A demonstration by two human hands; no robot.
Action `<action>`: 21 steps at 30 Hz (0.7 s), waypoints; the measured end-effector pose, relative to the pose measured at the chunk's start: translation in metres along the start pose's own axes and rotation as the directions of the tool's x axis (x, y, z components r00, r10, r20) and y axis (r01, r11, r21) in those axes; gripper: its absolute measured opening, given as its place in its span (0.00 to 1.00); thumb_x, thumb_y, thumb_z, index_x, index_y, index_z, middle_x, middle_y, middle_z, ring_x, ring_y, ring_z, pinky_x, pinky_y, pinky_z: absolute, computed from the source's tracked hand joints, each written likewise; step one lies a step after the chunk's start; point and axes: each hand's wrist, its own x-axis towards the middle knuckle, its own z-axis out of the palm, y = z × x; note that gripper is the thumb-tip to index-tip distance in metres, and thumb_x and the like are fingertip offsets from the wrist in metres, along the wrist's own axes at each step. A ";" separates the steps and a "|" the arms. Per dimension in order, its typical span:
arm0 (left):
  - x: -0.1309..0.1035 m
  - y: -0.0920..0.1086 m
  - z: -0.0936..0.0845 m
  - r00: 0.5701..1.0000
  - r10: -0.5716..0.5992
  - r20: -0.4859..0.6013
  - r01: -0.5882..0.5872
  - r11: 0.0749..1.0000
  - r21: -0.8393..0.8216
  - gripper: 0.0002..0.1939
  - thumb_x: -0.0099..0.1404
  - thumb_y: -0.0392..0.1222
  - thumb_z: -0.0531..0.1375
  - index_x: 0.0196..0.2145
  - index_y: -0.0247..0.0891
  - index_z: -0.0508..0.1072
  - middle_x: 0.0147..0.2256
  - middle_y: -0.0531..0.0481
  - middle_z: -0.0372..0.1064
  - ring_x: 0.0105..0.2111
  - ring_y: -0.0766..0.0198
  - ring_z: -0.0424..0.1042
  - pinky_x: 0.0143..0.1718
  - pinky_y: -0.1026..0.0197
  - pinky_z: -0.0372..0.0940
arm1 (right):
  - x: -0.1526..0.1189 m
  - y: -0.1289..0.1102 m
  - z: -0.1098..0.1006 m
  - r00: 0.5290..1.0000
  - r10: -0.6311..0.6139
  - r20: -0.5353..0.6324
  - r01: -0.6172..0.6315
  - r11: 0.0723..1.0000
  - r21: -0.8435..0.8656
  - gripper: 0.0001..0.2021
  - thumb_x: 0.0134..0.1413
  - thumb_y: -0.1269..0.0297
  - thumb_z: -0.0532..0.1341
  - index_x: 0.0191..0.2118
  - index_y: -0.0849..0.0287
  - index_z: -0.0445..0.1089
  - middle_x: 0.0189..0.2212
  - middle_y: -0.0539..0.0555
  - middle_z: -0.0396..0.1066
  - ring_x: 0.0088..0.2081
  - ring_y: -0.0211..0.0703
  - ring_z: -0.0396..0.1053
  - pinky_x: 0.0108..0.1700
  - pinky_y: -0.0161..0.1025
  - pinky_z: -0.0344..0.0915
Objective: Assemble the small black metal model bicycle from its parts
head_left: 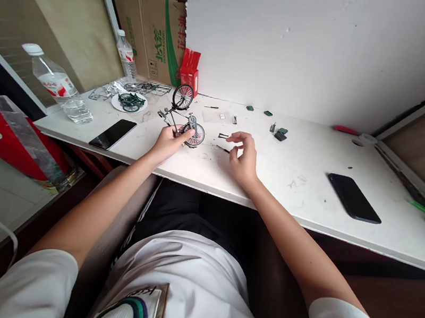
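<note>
My left hand [169,144] is closed around the frame of a small model bicycle [181,116], tilted above the desk. One spoked wheel points up and the other, with reddish spokes, is beside my thumb. To the right, my right hand [243,158] hovers low over the desk, thumb and fingers curled but apart, with nothing visible between them. A small black part [223,135] lies just by its fingertips. Near the thumb is a thin dark rod, perhaps a small screwdriver [223,148], partly covered by the hand.
A white plate [144,107] with green bicycle parts lies left, beside plastic part frames [106,91]. Two water bottles [62,87], two phones [113,134], a red box [190,69] and a carton [151,36] stand or lie around. Several dark green pieces [281,135] sit near the wall.
</note>
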 end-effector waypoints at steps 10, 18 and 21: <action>0.012 -0.024 -0.027 0.996 -0.067 -0.065 0.066 0.998 -0.013 0.34 0.51 0.67 0.80 0.41 0.33 0.84 0.40 0.41 0.84 0.39 0.54 0.82 0.42 0.56 0.76 | 0.000 0.020 0.004 0.971 0.169 0.171 -0.132 0.969 -0.209 0.26 0.57 0.78 0.56 0.57 0.56 0.78 0.58 0.61 0.80 0.65 0.66 0.66 0.68 0.68 0.67; 0.012 -0.022 -0.026 0.992 -0.115 -0.050 0.108 0.986 -0.128 0.35 0.49 0.64 0.82 0.43 0.33 0.83 0.41 0.39 0.85 0.41 0.53 0.84 0.43 0.56 0.78 | -0.003 0.020 0.007 0.956 0.044 0.290 0.018 0.978 -0.209 0.17 0.61 0.73 0.61 0.50 0.53 0.83 0.51 0.62 0.80 0.60 0.68 0.65 0.65 0.71 0.67; 0.011 -0.021 -0.025 0.991 -0.118 -0.058 0.110 0.985 -0.136 0.36 0.48 0.64 0.82 0.43 0.33 0.83 0.42 0.39 0.85 0.43 0.51 0.85 0.44 0.55 0.78 | -0.005 0.016 0.008 0.932 -0.018 0.362 0.101 0.972 -0.212 0.12 0.66 0.66 0.64 0.49 0.53 0.85 0.51 0.62 0.78 0.59 0.67 0.65 0.65 0.70 0.67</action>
